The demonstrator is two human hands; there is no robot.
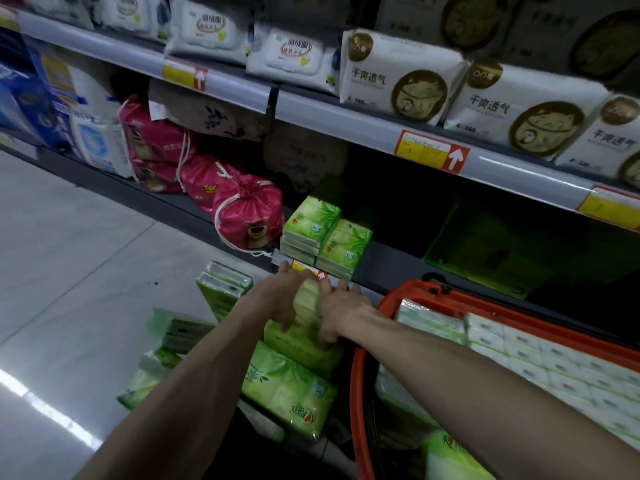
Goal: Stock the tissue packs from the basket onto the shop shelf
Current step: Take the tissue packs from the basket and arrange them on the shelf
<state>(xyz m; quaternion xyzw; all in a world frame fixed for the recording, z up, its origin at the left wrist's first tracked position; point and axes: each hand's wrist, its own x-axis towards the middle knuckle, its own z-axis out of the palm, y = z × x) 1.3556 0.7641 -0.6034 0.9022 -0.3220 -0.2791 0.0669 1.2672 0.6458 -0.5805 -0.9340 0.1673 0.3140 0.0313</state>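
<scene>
Both hands hold one green tissue pack (pixel 306 322) just below the front edge of the bottom shelf (pixel 388 271). My left hand (pixel 282 299) grips its left side and my right hand (pixel 341 310) grips its right side. On the shelf above them stand two stacks of green tissue packs (pixel 325 237). The red basket (pixel 360 375) stands at the lower right, with white and green tissue packs (pixel 519 348) inside. More green packs (pixel 287 386) lie piled on the floor under my arms, and one (pixel 221 289) stands upright to the left.
Pink drawstring bags (pixel 246 216) with a bear print sit left of the green stacks. Dark open room on the bottom shelf lies to their right, by a green box (pixel 485 251). The shelf above carries white packs (pixel 398 77). Grey floor tiles (pixel 69 271) spread to the left.
</scene>
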